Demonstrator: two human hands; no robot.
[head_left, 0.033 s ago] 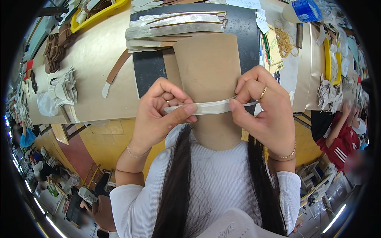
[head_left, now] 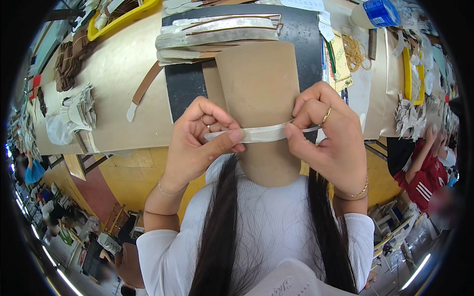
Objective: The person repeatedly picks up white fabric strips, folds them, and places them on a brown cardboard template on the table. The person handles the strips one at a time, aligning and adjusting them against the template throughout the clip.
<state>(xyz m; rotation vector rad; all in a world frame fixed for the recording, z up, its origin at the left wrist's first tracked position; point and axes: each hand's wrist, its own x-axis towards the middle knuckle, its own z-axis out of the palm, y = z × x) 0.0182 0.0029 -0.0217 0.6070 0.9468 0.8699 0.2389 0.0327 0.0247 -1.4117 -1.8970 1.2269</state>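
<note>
A narrow whitish strip [head_left: 264, 134] is stretched crosswise over a tan, smooth tapering board [head_left: 259, 84] with a rounded near end, which reaches from the table towards my chest. The strip's left part is pinched between thumb and fingers of my left hand [head_left: 205, 128]. On the other side my right hand [head_left: 328, 135] grips it by thumb and fingertips, close to the board's right edge. Short strip ends stick out past both hands. Whether the strip is fastened to the board or only lies against it, I cannot tell.
Stacked brown and whitish strips [head_left: 222, 34] lie on a dark mat [head_left: 308, 59] beyond the board. One brown strip [head_left: 148, 89] lies to the left, near bundled pieces [head_left: 79, 108]. Rubber bands [head_left: 354, 49] and a blue-labelled tub [head_left: 377, 14] are at right. A person in red [head_left: 422, 167] works nearby.
</note>
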